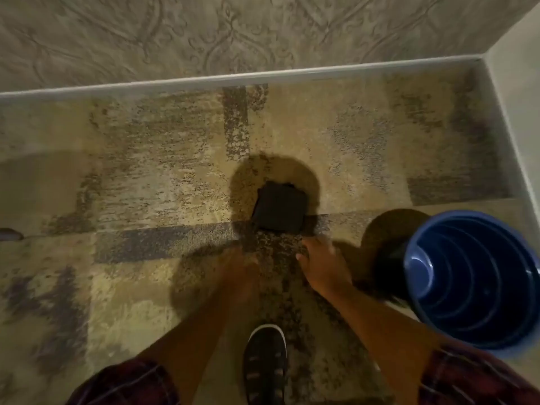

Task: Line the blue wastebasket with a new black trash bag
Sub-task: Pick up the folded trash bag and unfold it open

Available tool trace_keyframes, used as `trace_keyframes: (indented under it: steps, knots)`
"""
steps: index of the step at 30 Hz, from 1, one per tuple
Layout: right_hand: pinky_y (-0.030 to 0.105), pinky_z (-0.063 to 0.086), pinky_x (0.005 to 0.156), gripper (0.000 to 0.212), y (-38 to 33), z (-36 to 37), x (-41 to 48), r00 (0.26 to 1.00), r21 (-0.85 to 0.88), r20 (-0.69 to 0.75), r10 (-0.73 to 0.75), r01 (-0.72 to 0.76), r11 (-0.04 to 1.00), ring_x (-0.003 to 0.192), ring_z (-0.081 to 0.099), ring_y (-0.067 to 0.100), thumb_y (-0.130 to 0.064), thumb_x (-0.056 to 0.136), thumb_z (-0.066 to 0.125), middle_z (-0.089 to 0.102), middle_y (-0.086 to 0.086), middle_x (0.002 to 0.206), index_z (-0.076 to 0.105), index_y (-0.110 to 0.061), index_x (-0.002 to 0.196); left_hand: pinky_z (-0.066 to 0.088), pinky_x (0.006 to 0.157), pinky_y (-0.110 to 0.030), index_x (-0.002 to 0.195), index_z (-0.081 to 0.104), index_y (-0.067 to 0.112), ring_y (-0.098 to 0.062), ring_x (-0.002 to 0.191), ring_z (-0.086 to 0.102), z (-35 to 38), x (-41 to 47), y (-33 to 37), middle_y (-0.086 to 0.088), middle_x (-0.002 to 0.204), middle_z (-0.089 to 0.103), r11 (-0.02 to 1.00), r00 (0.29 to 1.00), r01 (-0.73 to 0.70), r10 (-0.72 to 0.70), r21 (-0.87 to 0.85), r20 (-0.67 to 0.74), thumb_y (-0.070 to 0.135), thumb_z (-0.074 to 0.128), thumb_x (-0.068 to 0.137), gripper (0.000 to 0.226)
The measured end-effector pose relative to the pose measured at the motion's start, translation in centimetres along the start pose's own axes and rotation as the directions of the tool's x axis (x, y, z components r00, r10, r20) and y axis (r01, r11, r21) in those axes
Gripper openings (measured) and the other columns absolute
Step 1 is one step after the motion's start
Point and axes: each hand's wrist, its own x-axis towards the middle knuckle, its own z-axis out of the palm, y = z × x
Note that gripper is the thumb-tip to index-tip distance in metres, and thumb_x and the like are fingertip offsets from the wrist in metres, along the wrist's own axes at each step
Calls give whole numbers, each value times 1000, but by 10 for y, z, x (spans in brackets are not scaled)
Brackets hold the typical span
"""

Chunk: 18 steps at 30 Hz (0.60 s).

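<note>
A folded black trash bag lies flat on the patterned carpet in the middle of the view. The blue wastebasket stands upright at the right, with nothing inside it. My right hand reaches down just below and right of the bag, fingers apart, holding nothing. My left hand is blurred, below and left of the bag, also with nothing in it. Neither hand touches the bag.
A white baseboard and patterned wall run across the top; a second wall closes the corner at the right behind the wastebasket. My dark shoe stands on the carpet at the bottom centre. A small dark object sits at the left edge.
</note>
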Motion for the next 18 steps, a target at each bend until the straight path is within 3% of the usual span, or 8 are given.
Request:
trace_keyframes:
  steps: [2,4,7,10,13,15,18]
  knots:
    - [46,48,107,46,8,20,36,995,-75,-28,-93,91,993,128,57,34,-36,101,61,57,12,143,58,-14,141,49,79,-19,151,50,7,-27,114,67,12,42,-10,-12,137,61,1000,999,4,-5,-30,-44,26,56,108,48]
    - [47,45,109,48,14,34,68,985,-178,-26,-173,165,970,130,56,34,-39,98,64,56,12,146,61,-14,139,48,74,-23,134,63,5,-30,102,69,14,81,-15,-16,123,71,999,996,3,1,50,-84,25,56,106,35]
    - [52,37,114,58,21,67,107,963,-303,2,-271,259,917,141,48,34,-47,91,72,51,13,154,63,-16,139,37,54,-9,134,67,7,-12,80,61,33,132,-25,-14,121,73,997,992,-16,26,79,-120,26,56,107,34]
    - [53,37,113,53,24,85,123,944,-353,-10,-329,305,884,138,52,35,-41,86,79,56,14,150,69,-17,132,42,75,-24,128,71,8,-28,102,70,51,162,-25,-10,111,71,999,978,36,-34,6,-204,29,61,104,32]
    - [53,39,108,23,30,98,127,919,-356,-127,-372,308,882,128,59,36,-20,89,70,66,13,137,76,-18,111,43,71,-32,110,75,12,-27,87,61,63,178,-20,-5,92,68,995,967,84,-93,-46,-238,34,64,102,26]
    - [52,38,103,17,31,101,126,909,-328,-212,-358,279,903,123,60,35,-14,87,64,68,11,130,77,-19,98,54,70,-38,90,78,12,-31,82,65,66,183,-13,-5,80,68,994,966,93,-105,-61,-236,32,64,101,26]
    - [50,36,97,25,28,99,120,891,-270,-287,-352,277,922,120,61,35,-16,88,50,67,11,124,74,-19,93,60,93,-45,109,81,11,-38,106,73,63,180,-2,-15,109,78,984,974,128,-148,-123,-171,23,61,100,25]
